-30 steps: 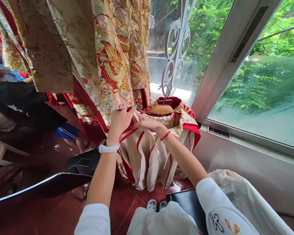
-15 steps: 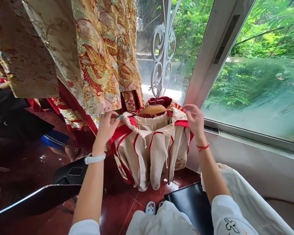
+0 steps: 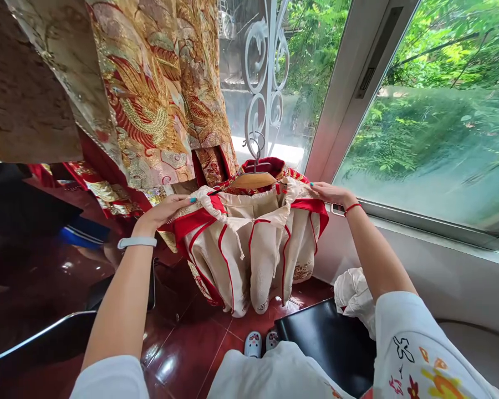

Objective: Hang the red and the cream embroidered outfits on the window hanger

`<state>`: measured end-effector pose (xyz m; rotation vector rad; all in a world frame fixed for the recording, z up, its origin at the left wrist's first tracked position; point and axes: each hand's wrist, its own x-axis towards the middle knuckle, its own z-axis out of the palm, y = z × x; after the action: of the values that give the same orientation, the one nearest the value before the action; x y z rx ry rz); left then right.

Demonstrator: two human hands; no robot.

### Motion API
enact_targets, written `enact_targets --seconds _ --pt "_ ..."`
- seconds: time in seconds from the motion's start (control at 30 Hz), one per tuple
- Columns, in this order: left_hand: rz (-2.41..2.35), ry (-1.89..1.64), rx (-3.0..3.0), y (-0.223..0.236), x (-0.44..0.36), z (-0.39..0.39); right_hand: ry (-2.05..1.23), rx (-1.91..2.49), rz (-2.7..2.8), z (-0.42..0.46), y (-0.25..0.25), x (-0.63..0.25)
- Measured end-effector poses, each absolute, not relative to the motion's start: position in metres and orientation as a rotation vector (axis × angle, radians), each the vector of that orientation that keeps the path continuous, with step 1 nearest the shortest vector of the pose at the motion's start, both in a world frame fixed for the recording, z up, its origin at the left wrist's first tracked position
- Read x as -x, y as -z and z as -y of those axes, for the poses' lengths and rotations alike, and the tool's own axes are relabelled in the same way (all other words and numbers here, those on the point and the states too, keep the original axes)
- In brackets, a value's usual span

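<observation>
A cream skirt [image 3: 261, 266] with red piping and a gathered drawstring waist hangs in front of me. Its wooden hanger [image 3: 251, 180] also carries a red and gold jacket [image 3: 187, 224], which shows behind the skirt. My left hand [image 3: 166, 211] lies along the jacket's shoulder on the left, fingers stretched out over the cloth. On the opposite shoulder, my right hand [image 3: 331, 193] touches the fabric with straight fingers. Both thumbs are partly hidden, so any grip underneath does not show.
Embroidered gold garments [image 3: 149, 105] hang at the left. A white scrolled metal bracket [image 3: 266, 72] stands before the window [image 3: 432, 138]. Below are a black flat-topped seat [image 3: 324, 343], crumpled white cloth [image 3: 353, 291] and red tiled floor [image 3: 191, 343].
Both hands have moved outward from beside the skirt's waist ends onto the jacket's shoulders. Their bent fingers have straightened. The jacket shoulders are spread wider, and the view has shifted slightly.
</observation>
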<state>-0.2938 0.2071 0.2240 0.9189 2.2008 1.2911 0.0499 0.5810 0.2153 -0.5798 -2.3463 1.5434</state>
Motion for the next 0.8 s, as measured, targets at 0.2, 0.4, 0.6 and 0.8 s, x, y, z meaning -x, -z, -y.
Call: enact_targets --seconds 0.2,0.4,0.6,0.8 --pt "-2.218 -1.676 -1.181 -0.213 0.282 -0.215 -1.526 0.514 2.113 -0.570 -0.205 -0.044" --pt "-2.694 -2.071 -1.279 -0.202 0.254 -0.226 -1.211 0.516 1.732 -0.551 -0.183 -0.026" --pt "-3.121 -2.252 -1.066 -0.189 0.231 -0.232 -0.955 0.578 1.463 -0.530 -0.161 -0.016" --pt "-3.018 -2.185 -1.171 -0.183 0.236 -0.225 -0.956 0.580 1.569 -0.526 -0.160 -0.022"
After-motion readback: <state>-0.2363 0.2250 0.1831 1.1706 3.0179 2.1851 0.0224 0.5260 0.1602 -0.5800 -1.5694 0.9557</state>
